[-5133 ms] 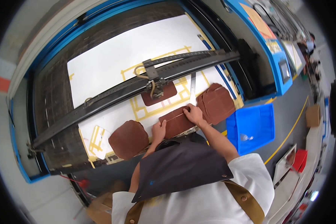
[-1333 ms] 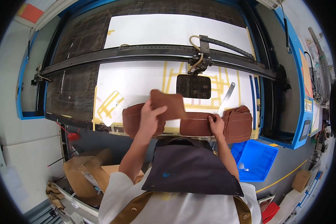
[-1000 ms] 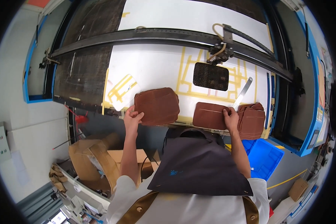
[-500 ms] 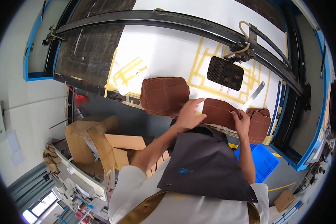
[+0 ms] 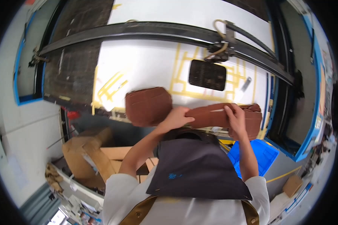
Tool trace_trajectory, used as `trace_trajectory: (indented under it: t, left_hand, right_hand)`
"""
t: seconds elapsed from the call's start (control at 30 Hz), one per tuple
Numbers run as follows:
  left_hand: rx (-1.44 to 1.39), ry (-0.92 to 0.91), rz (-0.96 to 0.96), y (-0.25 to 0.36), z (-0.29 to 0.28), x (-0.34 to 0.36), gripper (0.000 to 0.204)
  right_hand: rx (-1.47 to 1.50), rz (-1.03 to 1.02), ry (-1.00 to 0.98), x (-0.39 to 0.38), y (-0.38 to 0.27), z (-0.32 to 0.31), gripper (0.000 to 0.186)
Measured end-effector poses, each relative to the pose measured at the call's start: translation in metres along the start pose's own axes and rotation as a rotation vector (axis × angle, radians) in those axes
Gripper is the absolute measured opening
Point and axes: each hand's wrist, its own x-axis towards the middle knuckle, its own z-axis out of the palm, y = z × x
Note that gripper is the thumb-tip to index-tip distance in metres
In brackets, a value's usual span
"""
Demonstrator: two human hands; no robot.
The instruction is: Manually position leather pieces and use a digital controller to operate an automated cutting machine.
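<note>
My left hand (image 5: 179,118) grips the left end of a flexible brown rectangular piece (image 5: 208,116) at the machine bed's front edge. My right hand (image 5: 235,119) pinches its right part, where a thin pale line shows on its upper side. A stack of rounded brown pieces (image 5: 148,105) lies left of my left hand. A second stack (image 5: 252,123) lies to the right, partly behind my right hand. Behind them are a white sheet (image 5: 135,63) with yellow tape, a dark rounded-rectangle panel (image 5: 207,74) and a metal ruler (image 5: 246,83), blurred.
The black gantry (image 5: 157,30) with its hose-fed head (image 5: 220,50) spans the blue-framed machine. Below the front edge are cardboard boxes (image 5: 84,157) and a blue plastic crate (image 5: 264,153). A smaller cardboard box (image 5: 293,185) sits at lower right.
My left hand has left the left stack and moved right onto the middle piece, which was lying flat and now looks curved. My right hand has stayed on it. The camera view has shifted.
</note>
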Motion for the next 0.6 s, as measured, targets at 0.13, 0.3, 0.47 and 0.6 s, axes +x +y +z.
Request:
trace_trajectory:
  t: [0.13, 0.3, 0.47, 0.6]
  left_hand:
    - [-0.434, 0.075, -0.219, -0.004, -0.026, 0.036, 0.026]
    - [-0.304, 0.225, -0.26, 0.003, -0.052, 0.115, 0.023]
    - [-0.052, 0.399, -0.145, 0.004, -0.059, 0.163, 0.024]
    - [-0.028, 0.439, -0.142, 0.002, -0.062, 0.181, 0.026]
  right_hand:
    - [0.157, 0.159, 0.02, 0.053, 0.046, 0.019, 0.031]
    - [0.087, 0.214, 0.071, 0.126, 0.079, 0.03, 0.032]
    - [-0.273, 0.184, 0.204, 0.165, 0.076, 0.024, 0.038]
    - [-0.456, 0.217, 0.241, 0.177, 0.06, 0.022, 0.042]
